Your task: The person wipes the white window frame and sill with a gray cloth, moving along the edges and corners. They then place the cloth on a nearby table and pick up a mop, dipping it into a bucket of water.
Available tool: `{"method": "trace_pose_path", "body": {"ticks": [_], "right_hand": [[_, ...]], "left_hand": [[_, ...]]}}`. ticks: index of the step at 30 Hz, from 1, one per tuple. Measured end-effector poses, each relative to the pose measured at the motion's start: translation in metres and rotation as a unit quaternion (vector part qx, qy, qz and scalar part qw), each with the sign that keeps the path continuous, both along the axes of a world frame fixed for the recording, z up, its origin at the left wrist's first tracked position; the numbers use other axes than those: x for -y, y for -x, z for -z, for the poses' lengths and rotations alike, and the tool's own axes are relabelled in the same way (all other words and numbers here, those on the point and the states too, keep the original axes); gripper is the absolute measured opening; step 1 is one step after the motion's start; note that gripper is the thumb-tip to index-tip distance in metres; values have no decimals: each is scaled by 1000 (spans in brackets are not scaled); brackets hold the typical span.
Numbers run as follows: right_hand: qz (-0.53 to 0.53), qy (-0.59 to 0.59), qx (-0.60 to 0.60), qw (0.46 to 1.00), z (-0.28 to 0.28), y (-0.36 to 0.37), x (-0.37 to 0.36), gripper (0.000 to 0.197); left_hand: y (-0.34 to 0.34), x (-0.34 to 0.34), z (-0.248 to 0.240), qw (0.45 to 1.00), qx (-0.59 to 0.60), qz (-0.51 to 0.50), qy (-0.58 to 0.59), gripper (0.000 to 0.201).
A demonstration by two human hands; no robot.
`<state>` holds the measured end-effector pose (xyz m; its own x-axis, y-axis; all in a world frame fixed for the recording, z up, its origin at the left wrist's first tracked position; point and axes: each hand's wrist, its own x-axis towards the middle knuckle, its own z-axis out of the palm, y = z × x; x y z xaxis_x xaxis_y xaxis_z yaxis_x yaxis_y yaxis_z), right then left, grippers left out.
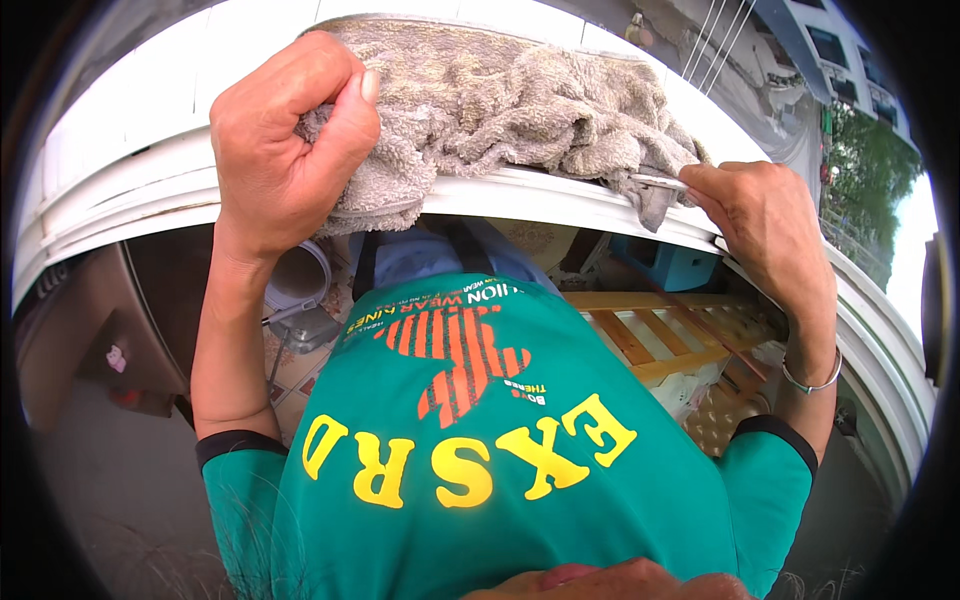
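Observation:
A worn grey-beige terry towel [530, 105] lies bunched along a white window sill [130, 185], its lower folds hanging over the frame's inner edge. My left hand [285, 140] is closed in a fist around the towel's left end, thumb on top. At the towel's right end, my right hand [755, 215] pinches a thin, pale, flat piece [658, 181] between thumb and fingers. One end of that piece reaches under or against a drooping corner of the towel; its kind I cannot make out. A bracelet circles my right wrist.
Below the sill, indoors, are a wooden slatted frame [650, 335], a blue box [665, 262], a round pale bucket [300, 275] and a brown cabinet [110, 330]. Outside at the upper right are stretched wires [715, 45], a tree [865, 165] and a building.

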<state>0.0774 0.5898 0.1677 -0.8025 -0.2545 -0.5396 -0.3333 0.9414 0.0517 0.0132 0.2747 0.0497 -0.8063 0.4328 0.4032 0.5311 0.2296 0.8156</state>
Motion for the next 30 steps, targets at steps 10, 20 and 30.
{"method": "trace_pose_path", "body": {"ticks": [10, 20, 30], "right_hand": [[-50, -51, 119, 990, 2, 11, -39, 20], [-97, 192, 41, 976, 61, 29, 63, 8], [-124, -22, 107, 986, 7, 26, 9, 14]], "left_hand": [[1, -1, 2, 1000, -11, -5, -10, 11], [5, 0, 0, 999, -5, 42, 6, 8], [4, 2, 0, 999, 11, 24, -30, 9]]}}
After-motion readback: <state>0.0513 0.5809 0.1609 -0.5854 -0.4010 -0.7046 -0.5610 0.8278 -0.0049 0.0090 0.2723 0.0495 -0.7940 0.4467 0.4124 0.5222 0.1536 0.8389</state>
